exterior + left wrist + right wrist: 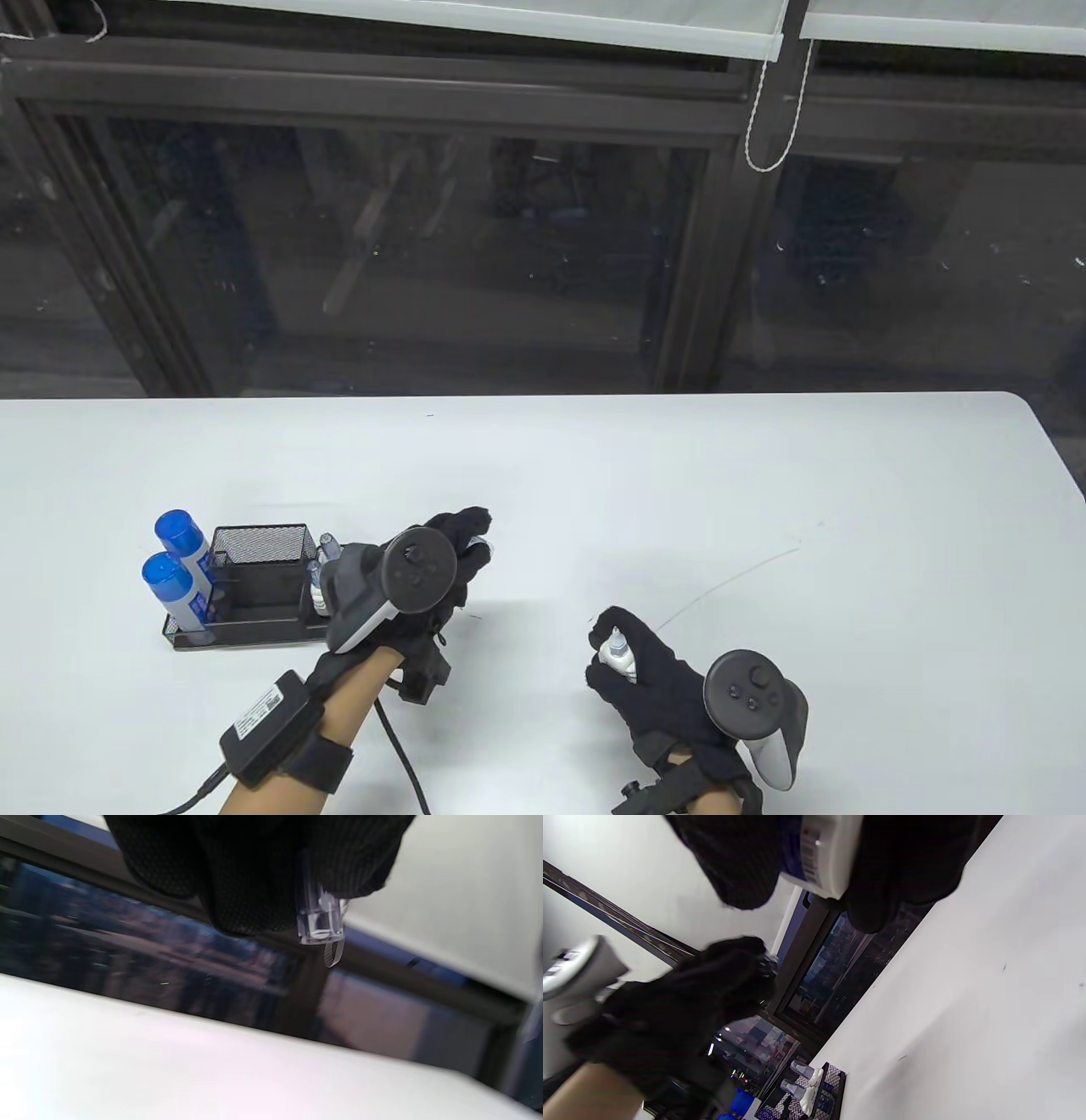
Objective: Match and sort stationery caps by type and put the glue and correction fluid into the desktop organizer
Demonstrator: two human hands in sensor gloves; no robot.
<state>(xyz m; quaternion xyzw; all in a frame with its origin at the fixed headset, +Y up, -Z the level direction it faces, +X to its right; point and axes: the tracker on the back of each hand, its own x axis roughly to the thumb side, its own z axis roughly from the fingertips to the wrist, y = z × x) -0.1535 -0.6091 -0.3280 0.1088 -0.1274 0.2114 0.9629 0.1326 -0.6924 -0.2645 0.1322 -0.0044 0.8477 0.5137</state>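
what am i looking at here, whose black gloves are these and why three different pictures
These are a person's two hands in black sensor gloves, each with a grey tracker strapped to its back. One camera looks down at the white table; the other two sit on the wrists, so those views are tilted and close. The left hand pinches a small clear plastic cap. The right hand grips a small white correction fluid bottle. On the table stands a black mesh desktop organizer, holding two blue-capped glue sticks at its left end and small clear-capped bottles at its right.
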